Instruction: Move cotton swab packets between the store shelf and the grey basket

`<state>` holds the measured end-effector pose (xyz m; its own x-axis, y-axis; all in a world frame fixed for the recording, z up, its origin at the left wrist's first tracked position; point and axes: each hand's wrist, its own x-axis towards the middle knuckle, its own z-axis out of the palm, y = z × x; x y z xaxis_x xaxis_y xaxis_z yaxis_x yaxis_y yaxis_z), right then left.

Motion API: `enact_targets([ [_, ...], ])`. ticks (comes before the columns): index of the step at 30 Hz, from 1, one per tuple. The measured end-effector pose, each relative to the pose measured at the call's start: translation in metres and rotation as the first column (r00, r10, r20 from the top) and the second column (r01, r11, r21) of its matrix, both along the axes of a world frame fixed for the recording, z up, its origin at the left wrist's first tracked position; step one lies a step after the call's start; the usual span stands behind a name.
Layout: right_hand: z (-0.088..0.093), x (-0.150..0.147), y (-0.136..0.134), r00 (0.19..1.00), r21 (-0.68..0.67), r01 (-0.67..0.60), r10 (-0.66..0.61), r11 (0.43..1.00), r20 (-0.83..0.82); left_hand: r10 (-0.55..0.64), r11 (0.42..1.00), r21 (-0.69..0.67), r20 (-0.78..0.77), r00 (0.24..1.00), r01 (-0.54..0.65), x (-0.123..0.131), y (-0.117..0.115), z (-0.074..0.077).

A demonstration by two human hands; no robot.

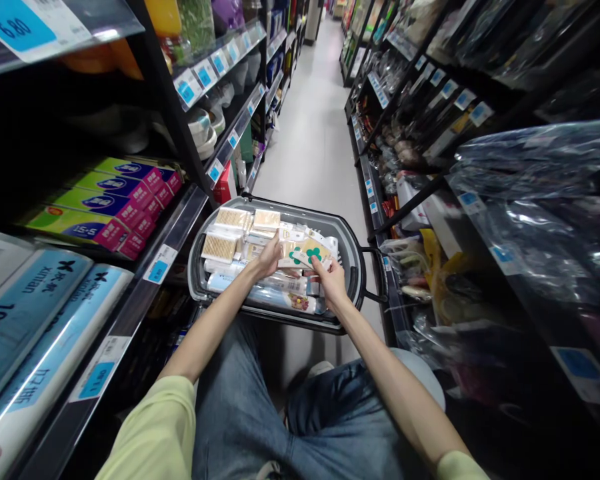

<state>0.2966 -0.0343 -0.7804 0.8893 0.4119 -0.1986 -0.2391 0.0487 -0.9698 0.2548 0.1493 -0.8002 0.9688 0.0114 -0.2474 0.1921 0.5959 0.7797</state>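
flat packs [307,248] in both hands, right over a loaded basket [353,248]

so the left hand [267,260] has its fingers closed on the left end of the flat packs, and the right hand [333,281] is pinching the near right side, thumb on top. the packs overlap, look whitish and tan, and have green clover-looking shapes on the front. can't make out the small print. they're above the right half of the basket, so both hands are over it too.

the basket's grey with a black handle [383,273] sticking out on the right. in its left half there are clear packs of thin sticks [219,248], lined up in rows. along the near side there's a long blue-and-white package [235,287], with a colourful picture toward its right end.

jeans [250,393] are on the near side of the basket, and there's a pale yellow-green sleeve [155,423] at near left.

left shelf's got green, purple and pink boxes [117,200], with big light-blue packages [35,313] nearer. right side is stuff in clear plastic [535,170], too blurry to name. pale aisle floor [305,113] runs off to the far end between the shelves.
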Motion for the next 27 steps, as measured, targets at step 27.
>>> enact_targets([
  [27,-0.005,0.012,-0.007,0.995,0.085,0.085,-0.08,0.993,-0.062,0.279,0.904,0.279,0.187,0.942,-0.323,-0.003,0.001,0.0],
])
